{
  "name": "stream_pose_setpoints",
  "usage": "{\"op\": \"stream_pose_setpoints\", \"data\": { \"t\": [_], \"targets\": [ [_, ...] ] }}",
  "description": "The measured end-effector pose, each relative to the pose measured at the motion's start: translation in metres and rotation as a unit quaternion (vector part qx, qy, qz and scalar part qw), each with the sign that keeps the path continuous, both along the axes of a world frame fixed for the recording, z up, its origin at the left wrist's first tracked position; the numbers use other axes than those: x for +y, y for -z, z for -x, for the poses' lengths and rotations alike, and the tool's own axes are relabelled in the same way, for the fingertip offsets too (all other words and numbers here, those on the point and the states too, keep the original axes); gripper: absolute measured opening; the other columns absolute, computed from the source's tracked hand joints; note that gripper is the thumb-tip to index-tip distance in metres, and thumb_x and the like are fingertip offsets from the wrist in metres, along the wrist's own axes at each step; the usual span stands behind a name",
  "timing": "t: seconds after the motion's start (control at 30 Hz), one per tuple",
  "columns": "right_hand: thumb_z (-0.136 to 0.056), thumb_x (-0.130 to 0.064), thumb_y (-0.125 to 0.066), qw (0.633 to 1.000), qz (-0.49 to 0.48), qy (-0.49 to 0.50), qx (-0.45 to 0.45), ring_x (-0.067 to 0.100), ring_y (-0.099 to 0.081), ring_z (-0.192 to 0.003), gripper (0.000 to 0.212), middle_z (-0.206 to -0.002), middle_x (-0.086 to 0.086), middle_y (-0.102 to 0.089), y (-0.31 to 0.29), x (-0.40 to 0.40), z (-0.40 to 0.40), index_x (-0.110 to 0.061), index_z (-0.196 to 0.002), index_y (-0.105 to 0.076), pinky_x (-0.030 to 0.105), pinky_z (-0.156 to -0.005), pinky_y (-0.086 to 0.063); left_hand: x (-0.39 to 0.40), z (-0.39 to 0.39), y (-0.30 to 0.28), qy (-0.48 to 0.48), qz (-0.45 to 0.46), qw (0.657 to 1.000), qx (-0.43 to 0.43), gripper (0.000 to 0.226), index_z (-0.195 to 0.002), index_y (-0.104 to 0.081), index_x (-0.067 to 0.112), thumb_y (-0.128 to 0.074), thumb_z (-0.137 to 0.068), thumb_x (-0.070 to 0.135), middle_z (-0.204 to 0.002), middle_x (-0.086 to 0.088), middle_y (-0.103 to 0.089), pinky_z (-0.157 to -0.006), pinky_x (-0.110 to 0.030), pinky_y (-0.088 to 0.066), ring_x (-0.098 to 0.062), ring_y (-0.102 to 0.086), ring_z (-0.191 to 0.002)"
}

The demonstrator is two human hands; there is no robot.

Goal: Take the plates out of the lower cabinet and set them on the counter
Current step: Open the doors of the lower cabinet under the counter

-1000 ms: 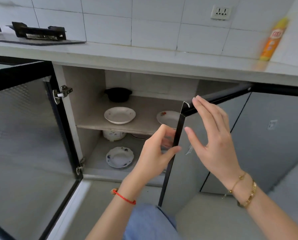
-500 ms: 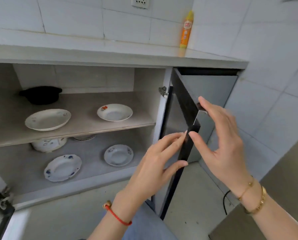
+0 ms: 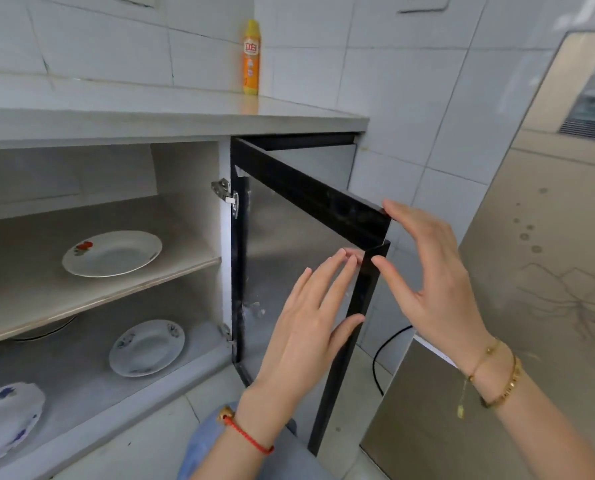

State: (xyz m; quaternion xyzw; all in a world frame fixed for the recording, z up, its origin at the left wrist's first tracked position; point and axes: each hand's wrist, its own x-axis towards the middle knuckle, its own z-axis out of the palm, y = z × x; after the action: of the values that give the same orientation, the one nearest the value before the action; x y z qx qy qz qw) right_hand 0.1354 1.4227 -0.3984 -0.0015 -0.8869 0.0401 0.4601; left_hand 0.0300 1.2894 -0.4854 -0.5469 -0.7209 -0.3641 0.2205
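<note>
Both hands at the free edge of the right cabinet door (image 3: 309, 244). Left hand (image 3: 309, 327): grip released, fingers straight on the inside face, thumb at the frame edge. Right hand (image 3: 427, 282): grip released too, fingertips on the top corner, thumb against the outer edge.

Best to swing the door fully wide w/ steady pressure, then let go & reach in.

Plates (image 3: 112, 252) in view: 3 – 1 on the shelf, 2 on the cabinet floor. Something round under the shelf, can't tell what. Tabletop (image 3: 171, 114): 1 orange bottle (image 3: 251, 57), no plates yet.

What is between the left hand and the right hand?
In the head view, the black edge of the open cabinet door stands between the left hand and the right hand.
</note>
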Motion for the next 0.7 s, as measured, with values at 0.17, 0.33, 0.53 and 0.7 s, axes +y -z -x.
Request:
{"op": "stream_pose_setpoints", "data": {
  "t": [0.17, 0.33, 0.53, 0.7],
  "targets": [
    [-0.097, -0.031, -0.052, 0.998, 0.013, 0.057, -0.006, 0.013, -0.038, -0.135, 0.052, -0.143, -0.003, -0.044, -0.001, 0.024, -0.005, -0.016, -0.143, -0.036, 0.03, -0.115, -0.029, 0.025, 0.005, 0.005, 0.023, 0.033, 0.999, -0.017, 0.07, -0.155, -0.002, 0.027, -0.043, -0.1, 0.043, -0.163, 0.012, -0.001, -0.122, -0.033, -0.012, 0.0, -0.006, -0.148],
    [-0.096, -0.026, -0.053, 0.995, 0.034, 0.097, -0.011, 0.017, -0.039, -0.133, 0.049, -0.141, -0.002, -0.046, -0.004, 0.043, -0.005, -0.017, -0.142, -0.038, 0.042, -0.112, -0.033, 0.046, 0.013, 0.008, 0.035, 0.06, 0.997, -0.037, 0.07, -0.154, 0.0, 0.027, -0.041, -0.1, 0.045, -0.162, 0.015, 0.005, -0.123, -0.035, -0.01, 0.001, -0.001, -0.148],
    [-0.096, -0.026, -0.052, 0.993, -0.015, 0.118, -0.005, 0.017, -0.033, -0.139, 0.048, -0.146, 0.0, -0.043, -0.01, 0.036, -0.006, -0.014, -0.141, -0.04, 0.039, -0.117, -0.027, 0.049, 0.013, 0.006, 0.05, 0.039, 0.996, -0.066, 0.066, -0.154, -0.009, 0.027, -0.042, -0.1, 0.042, -0.162, 0.016, -0.002, -0.122, -0.035, -0.017, 0.0, -0.008, -0.147],
    [-0.098, -0.03, -0.05, 0.997, -0.054, 0.059, -0.005, 0.012, -0.034, -0.139, 0.046, -0.144, -0.002, -0.046, -0.016, 0.006, 0.006, -0.013, -0.14, -0.043, 0.034, -0.118, -0.026, 0.033, 0.024, 0.001, 0.031, 0.032, 0.997, -0.067, 0.059, -0.153, -0.019, 0.027, -0.042, -0.101, 0.041, -0.16, 0.016, -0.016, -0.121, -0.038, -0.019, 0.003, -0.016, -0.145]
  ]
}}
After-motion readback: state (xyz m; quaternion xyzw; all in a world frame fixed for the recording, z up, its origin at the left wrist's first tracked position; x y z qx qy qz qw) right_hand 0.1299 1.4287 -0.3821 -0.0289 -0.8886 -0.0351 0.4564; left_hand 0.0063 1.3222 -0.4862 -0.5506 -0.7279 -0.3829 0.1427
